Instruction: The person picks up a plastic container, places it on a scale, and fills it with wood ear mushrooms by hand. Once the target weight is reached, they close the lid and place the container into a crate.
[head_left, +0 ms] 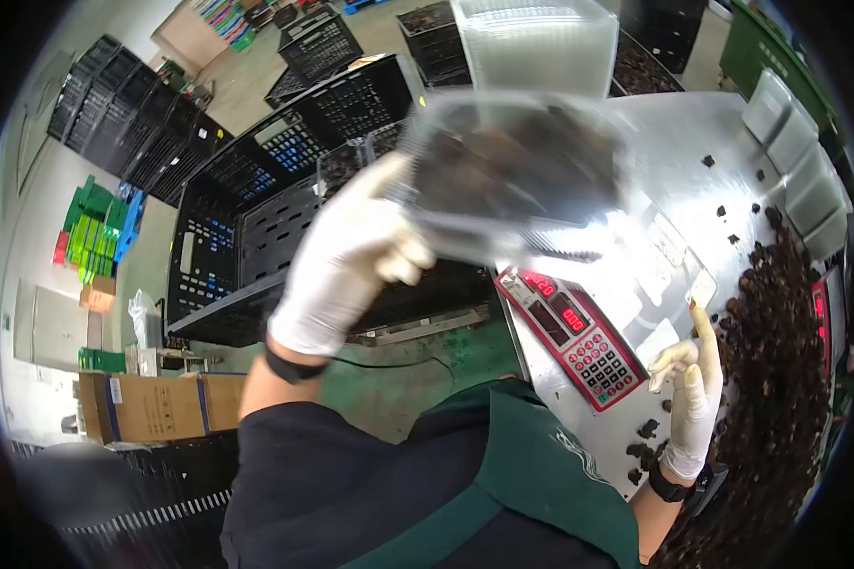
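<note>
In my gloved left hand (pixel 351 247) is a clear plastic box (pixel 517 175) filled with dark brown, crinkled pieces. The box is blurred and raised above the steel table, gripped at its left side. My gloved right hand (pixel 688 379) is over the table beside a red digital scale (pixel 574 332) with a lit red display. Its index finger points forward at a small pale rectangle near the scale's platform (pixel 669 256); the other fingers are partly curled, and no object shows in them. A large heap of dark, crinkled pieces (pixel 769 341) spreads to the right of this hand.
A large black crate (pixel 223 242) stands left of the table, with a clear box inside. Stacked clear containers (pixel 536 43) stand at the back, more empty clear boxes (pixel 802 142) along the right edge. Loose dark bits lie on the steel table (pixel 674 123). Stacked black crates (pixel 128 119) are farther left.
</note>
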`<act>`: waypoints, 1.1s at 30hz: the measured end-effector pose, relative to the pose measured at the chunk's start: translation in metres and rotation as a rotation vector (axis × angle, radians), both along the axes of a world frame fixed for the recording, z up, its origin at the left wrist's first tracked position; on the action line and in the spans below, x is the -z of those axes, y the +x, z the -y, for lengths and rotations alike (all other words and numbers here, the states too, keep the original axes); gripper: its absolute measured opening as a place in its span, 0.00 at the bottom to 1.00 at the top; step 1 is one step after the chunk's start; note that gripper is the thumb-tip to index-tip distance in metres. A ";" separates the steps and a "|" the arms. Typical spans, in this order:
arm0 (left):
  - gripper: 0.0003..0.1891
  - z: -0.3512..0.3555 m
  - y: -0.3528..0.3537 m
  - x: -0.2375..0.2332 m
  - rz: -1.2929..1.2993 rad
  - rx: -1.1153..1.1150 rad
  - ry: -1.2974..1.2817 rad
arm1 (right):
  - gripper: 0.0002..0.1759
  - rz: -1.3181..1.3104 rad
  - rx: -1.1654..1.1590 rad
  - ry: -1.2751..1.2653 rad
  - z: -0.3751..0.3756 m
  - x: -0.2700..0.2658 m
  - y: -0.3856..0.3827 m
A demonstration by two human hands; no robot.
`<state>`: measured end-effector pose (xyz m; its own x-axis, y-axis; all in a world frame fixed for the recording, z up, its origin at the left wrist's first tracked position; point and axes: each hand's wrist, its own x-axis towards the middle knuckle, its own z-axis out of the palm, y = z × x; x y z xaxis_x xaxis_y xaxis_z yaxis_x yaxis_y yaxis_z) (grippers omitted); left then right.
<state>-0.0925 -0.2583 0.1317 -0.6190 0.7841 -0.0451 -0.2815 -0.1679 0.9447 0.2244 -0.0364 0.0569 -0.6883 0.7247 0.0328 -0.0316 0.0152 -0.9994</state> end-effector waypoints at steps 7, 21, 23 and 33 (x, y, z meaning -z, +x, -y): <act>0.16 0.141 -0.196 0.040 0.149 -0.606 -0.014 | 0.38 0.037 0.101 -0.120 -0.009 0.029 0.025; 0.26 -0.026 0.014 0.000 -0.885 0.036 -0.201 | 0.19 0.196 0.667 -0.086 0.024 0.058 0.186; 0.28 -0.046 0.075 0.023 -0.852 0.427 -0.180 | 0.19 0.312 0.902 -0.020 0.046 0.063 0.237; 0.39 -0.178 0.276 0.169 -0.719 1.466 -0.078 | 0.23 0.792 1.463 0.129 0.183 0.177 0.291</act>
<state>0.1839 -0.0803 -0.0372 0.7003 0.6961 -0.1583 0.3283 -0.1172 0.9373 0.5150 -0.2195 -0.1197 0.6480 0.7491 0.1376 0.5621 -0.3484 -0.7501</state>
